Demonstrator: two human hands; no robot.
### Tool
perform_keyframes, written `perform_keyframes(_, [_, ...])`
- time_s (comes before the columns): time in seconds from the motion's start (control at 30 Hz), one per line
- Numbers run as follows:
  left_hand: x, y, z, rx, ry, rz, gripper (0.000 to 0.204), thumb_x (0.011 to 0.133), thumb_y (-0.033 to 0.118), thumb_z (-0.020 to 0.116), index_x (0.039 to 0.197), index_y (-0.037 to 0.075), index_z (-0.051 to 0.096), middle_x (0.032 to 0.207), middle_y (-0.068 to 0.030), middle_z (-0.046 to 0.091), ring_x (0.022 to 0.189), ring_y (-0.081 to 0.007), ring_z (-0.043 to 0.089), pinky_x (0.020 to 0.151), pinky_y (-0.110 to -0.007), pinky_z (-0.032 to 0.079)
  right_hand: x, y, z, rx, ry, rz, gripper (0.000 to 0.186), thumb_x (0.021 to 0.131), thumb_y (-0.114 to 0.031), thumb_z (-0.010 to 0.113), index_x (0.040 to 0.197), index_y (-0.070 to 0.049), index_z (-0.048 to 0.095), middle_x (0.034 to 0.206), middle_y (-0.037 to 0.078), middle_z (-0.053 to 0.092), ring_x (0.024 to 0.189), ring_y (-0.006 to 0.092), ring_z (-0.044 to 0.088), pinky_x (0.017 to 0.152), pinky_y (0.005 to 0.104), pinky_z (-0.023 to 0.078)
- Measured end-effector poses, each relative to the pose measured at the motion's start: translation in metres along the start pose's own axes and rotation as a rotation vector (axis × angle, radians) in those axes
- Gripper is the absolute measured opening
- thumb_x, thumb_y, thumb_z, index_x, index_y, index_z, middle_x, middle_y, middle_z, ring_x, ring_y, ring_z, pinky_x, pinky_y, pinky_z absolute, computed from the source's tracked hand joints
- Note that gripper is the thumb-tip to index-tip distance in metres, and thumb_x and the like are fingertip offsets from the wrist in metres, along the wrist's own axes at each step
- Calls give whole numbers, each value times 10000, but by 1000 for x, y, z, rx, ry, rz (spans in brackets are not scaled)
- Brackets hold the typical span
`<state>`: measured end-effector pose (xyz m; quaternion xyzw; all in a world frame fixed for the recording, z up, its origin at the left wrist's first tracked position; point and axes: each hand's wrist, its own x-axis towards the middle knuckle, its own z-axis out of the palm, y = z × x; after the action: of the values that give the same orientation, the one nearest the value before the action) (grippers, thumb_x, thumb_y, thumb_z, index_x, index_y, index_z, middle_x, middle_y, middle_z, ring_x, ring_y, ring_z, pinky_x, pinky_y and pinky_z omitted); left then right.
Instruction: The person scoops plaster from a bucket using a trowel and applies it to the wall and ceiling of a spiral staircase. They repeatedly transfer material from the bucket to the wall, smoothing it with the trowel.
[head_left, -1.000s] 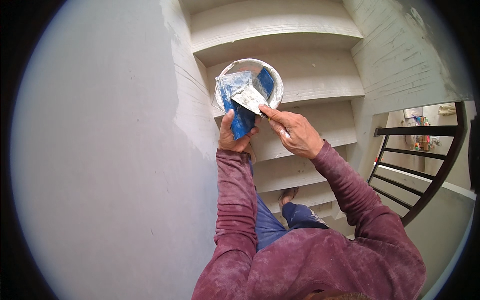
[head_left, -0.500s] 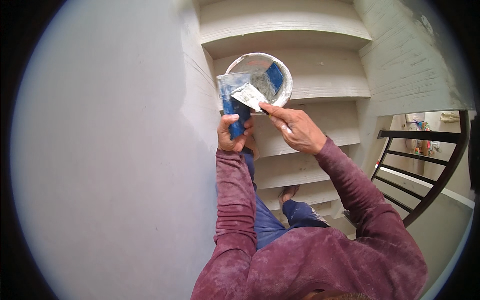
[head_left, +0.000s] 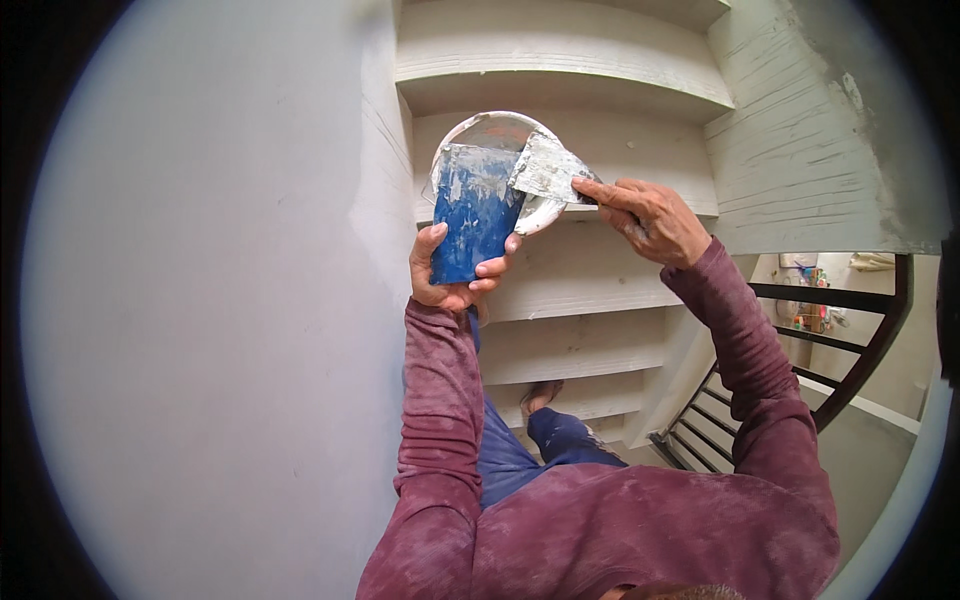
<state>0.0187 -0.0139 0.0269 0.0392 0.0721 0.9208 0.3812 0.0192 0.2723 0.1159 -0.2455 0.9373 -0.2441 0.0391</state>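
Observation:
My left hand [head_left: 445, 270] grips a blue flat plastic spreader [head_left: 472, 215], its broad face turned up and smeared with white putty near the top edge. My right hand [head_left: 652, 218] is closed on a putty knife [head_left: 548, 168], forefinger stretched along it. White putty coats the knife's blade, which touches or overlaps the spreader's right edge. Behind both tools, on a stair step, stands a round white bucket [head_left: 490, 122] with putty-caked rim. Most of its inside is hidden by the spreader and blade.
Pale wooden steps [head_left: 580, 340] run above and below the bucket. A smooth grey-white wall [head_left: 220, 300] rises close on my left. To the right is a dark railing [head_left: 835, 298], with assorted items [head_left: 808, 315] visible beyond its bars. My foot [head_left: 541, 396] rests on a lower step.
The spreader has turned from steeply tilted to face up, covering more of the bucket. My right hand and the putty knife have moved right, from across the spreader to its right edge.

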Motion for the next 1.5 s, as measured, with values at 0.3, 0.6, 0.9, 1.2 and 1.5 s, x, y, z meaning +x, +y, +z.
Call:
perform_keyframes(0.3, [9,-11,2,-49,13,-191,701,854,383,579,1363,-17,312,1020,-239,491,646,-155,483,477,-231,431,27,-7,-32,-195,-100,-132,459,872,-144,608,1307,-285,570,783,85,611,682,263,606,608,387,472])
perform_keyframes(0.6, [7,-17,0,72,110,-247,664,829,325,590,1322,-53,354,1041,-211,512,653,-139,482,488,-227,433,54,-3,-28,-11,-20,-248,358,899,-185,593,1253,-227,617,899,156,670,779,319,645,672,419,503])
perform_keyframes(0.9, [14,-19,11,262,117,45,758,771,362,601,1341,-78,367,1124,-276,564,814,-263,626,541,-294,499,15,-1,-55,753,51,76,407,1022,-316,415,1319,-48,492,830,102,671,555,121,604,505,237,492])
perform_keyframes(1.2, [10,-18,3,827,171,102,832,588,231,694,1352,-1,461,1188,-100,566,1091,-184,527,875,-279,417,-11,-14,62,2215,-51,322,350,1039,-311,338,1198,-14,432,782,79,538,441,130,500,368,246,427])
perform_keyframes(1.5, [18,-17,7,1309,217,255,919,524,78,698,1412,124,465,1239,-44,471,1198,-179,440,1037,-269,292,-27,-14,82,2270,-163,88,366,1041,-354,317,1120,-22,450,596,17,426,384,111,389,349,262,371])
